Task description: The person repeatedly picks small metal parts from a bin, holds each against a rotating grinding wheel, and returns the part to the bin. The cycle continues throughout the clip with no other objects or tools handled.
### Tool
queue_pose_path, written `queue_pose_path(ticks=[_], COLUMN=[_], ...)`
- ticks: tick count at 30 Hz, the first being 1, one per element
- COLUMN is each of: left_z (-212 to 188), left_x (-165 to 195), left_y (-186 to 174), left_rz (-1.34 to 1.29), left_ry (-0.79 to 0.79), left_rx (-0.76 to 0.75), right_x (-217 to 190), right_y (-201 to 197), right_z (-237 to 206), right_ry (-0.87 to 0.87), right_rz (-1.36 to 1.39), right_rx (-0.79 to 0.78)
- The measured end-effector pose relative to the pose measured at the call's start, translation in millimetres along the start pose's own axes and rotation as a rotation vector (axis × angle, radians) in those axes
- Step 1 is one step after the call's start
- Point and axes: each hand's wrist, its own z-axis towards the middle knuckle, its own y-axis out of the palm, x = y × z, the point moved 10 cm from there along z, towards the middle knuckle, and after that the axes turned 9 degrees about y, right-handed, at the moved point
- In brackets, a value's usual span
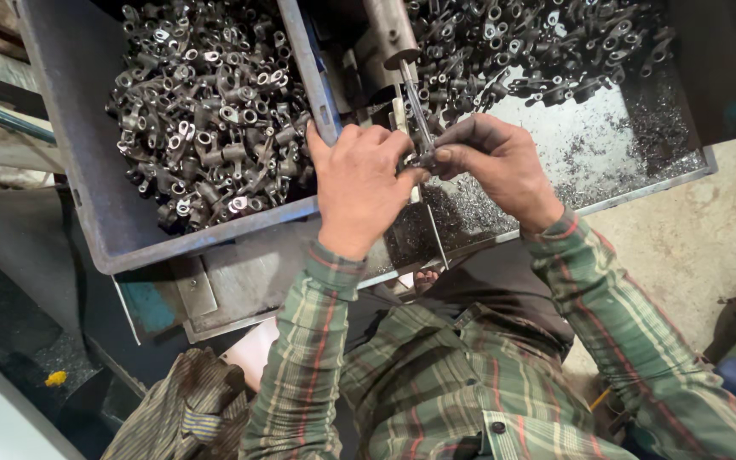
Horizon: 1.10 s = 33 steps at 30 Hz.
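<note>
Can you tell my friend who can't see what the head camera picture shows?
Two hands, left hand and right hand, pinch a small metal part at a thin rod. A grey bin and a tray hold many similar parts.

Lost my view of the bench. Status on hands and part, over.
Both hands pinching one small dark metal fitting at thin steel rod. Left hand, right hand touching. Grey bin of fittings alongside; nothing blocking.

at your ten o'clock, dull grey metal castings (pixel 206 111) fill a matt blue-grey plastic crate (pixel 87 170); the tray (pixel 641 136) at one o'clock is scuffed steel, gritty with shavings.
</note>
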Motion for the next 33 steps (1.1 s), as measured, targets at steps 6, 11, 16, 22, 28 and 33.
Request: queue_pose_path(ticks=[6,11,16,22,28,33], left_z=[-0.1,1.4,-2.1,0.1,-1.5,0.9], left_x=[0.8,0.9,0.1,0.0,3.7,7.4], left_y=[-0.7,0.8,0.3,3.1,5.8,8.1], left_rz=[0.045,0.149,0.161,0.241,0.234,0.236], left_ry=[-0.062,-0.091,-0.154,-0.174,-0.119,-0.035], left_rx=[0.02,0.029,0.079,0.134,0.124,0.083], right_x=[-10.9,0.1,12.4,31.5,39.4,47.4], right_y=[5.0,1.1,-2.8,6.1,14.7,19.4], right_z=[-3.2,8.1,17.8,32.6,33.5,34.4], right_ry=[-0.113,-0.031,0.014,0.09,0.2,0.23], right_rz=[-0.163,-0.019,-0.128,0.006,0.315,0.494], right_rx=[0.114,0.162,0.117,0.022,-0.009,0.019])
